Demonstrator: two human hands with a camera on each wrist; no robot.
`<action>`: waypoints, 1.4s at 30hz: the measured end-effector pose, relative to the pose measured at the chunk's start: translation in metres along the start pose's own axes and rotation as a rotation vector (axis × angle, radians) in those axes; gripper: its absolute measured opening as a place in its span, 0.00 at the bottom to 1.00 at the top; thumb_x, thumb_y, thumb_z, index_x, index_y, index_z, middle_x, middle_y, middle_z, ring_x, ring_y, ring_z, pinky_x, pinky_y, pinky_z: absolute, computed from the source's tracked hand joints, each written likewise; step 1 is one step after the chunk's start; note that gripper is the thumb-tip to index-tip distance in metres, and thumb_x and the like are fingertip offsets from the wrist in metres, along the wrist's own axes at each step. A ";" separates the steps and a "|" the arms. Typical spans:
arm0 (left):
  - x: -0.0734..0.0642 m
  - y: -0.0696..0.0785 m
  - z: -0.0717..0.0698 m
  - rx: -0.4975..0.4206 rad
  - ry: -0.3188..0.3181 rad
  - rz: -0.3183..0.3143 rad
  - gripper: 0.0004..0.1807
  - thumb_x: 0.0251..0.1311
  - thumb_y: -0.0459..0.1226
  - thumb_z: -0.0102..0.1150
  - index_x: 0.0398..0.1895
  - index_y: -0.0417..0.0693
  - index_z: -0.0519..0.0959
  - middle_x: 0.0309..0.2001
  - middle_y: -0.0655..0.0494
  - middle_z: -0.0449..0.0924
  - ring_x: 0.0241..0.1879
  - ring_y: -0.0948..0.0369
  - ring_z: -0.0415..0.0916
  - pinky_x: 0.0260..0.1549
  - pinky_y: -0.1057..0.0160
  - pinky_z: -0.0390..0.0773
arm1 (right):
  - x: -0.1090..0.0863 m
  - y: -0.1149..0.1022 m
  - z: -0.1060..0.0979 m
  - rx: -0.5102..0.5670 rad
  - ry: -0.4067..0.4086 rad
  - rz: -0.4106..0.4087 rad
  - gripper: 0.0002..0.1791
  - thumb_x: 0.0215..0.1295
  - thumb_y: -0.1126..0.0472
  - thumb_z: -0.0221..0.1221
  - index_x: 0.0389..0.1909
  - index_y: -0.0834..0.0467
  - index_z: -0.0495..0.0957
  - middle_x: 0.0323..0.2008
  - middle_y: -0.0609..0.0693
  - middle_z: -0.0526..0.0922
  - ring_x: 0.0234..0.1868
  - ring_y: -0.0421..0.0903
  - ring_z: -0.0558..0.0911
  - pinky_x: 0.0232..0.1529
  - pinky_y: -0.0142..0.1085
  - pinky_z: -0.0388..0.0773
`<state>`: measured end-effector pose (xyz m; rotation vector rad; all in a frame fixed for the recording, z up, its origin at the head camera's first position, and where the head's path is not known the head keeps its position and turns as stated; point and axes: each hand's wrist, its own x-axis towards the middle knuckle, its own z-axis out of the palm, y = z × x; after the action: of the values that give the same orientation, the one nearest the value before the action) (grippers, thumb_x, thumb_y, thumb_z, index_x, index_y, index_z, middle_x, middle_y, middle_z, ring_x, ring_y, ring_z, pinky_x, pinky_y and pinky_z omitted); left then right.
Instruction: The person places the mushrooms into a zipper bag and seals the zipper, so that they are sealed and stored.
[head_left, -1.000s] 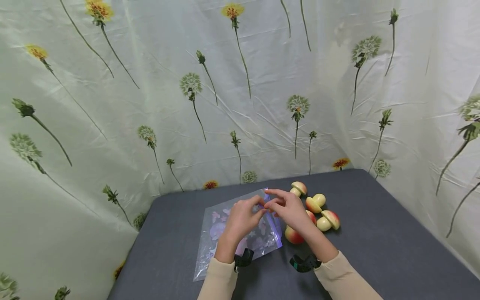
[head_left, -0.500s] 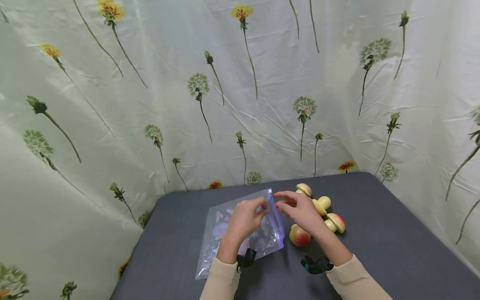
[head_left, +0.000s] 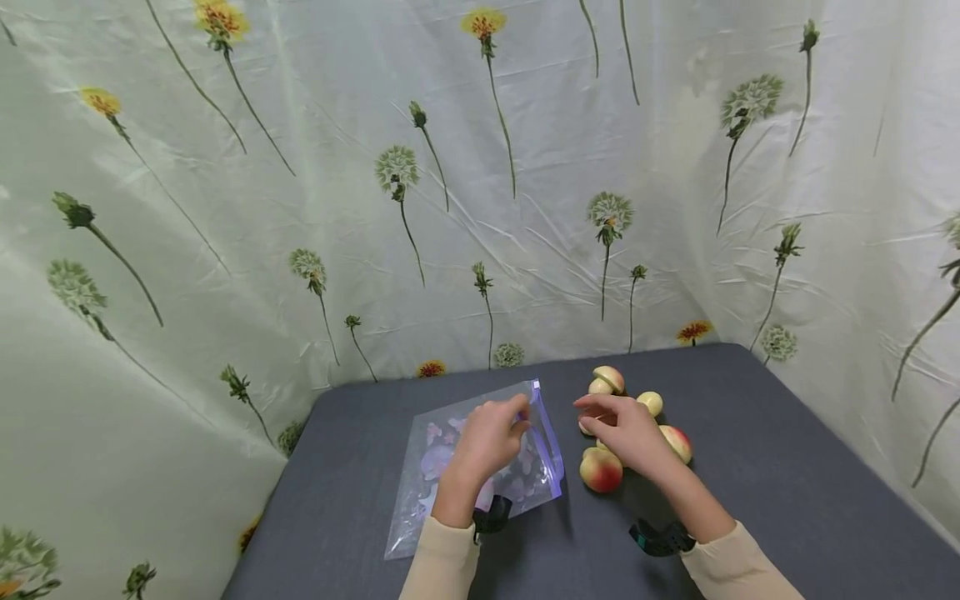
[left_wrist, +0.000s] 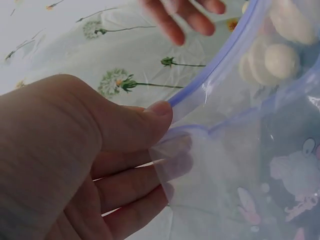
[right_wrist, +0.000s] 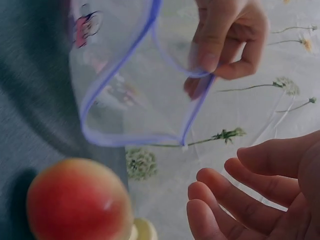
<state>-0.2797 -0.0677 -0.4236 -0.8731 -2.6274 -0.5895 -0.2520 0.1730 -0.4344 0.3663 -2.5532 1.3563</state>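
Observation:
My left hand pinches the rim of a clear zip bag with a purple zip strip and printed pink figures. In the left wrist view the thumb presses on the purple rim, with fingers behind the film. The bag's mouth gapes apart in the right wrist view. My right hand hovers among several toy mushrooms, its fingers relaxed and apart from the bag, holding nothing. A mushroom with a red-and-yellow cap lies just in front of it. The hand partly hides others behind.
Other pale-stemmed mushrooms lie to the right: one at the back, one with a red cap. A dark grey table carries everything. A curtain with dandelion prints hangs behind and at both sides.
My right hand has left the bag's zip edge and moved right, over the mushrooms. The bag's mouth has parted wider. My left hand stays at the rim. The head view has shifted slightly.

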 end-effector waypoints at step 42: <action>-0.001 -0.003 -0.002 -0.039 -0.032 -0.074 0.08 0.62 0.34 0.69 0.34 0.56 0.78 0.26 0.65 0.78 0.20 0.67 0.69 0.22 0.66 0.70 | -0.025 0.032 0.024 -0.175 -0.136 -0.038 0.17 0.58 0.59 0.72 0.47 0.59 0.86 0.42 0.46 0.84 0.34 0.44 0.77 0.34 0.37 0.74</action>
<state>-0.2807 -0.0718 -0.4231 -0.8058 -2.6952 -0.6524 -0.2403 0.1732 -0.4802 0.4870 -2.7351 1.1191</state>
